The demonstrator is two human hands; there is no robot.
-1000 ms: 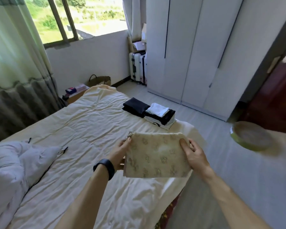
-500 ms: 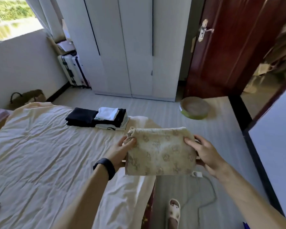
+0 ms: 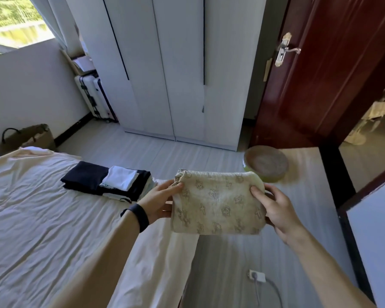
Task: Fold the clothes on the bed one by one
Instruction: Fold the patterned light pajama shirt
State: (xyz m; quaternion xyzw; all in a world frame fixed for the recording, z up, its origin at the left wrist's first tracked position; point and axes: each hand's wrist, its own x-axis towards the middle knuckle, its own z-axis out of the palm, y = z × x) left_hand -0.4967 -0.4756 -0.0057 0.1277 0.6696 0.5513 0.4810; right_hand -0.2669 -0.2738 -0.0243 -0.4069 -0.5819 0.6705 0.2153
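I am holding the folded cream cloth [image 3: 218,203] up in the air between both hands, over the corner of the bed [image 3: 42,218] and the floor beside it. My left hand [image 3: 158,202] is gripping its left edge, with the thumb lying on top by the bunched upper corner and the fingers curling underneath. My right hand [image 3: 276,207] is gripping the right edge, thumb on the front and fingers wrapping behind. The cloth is stretching flat between the two grips. The stack of folded dark clothes [image 3: 91,182], topped by a white piece [image 3: 120,180], is lying on the bed near my left hand.
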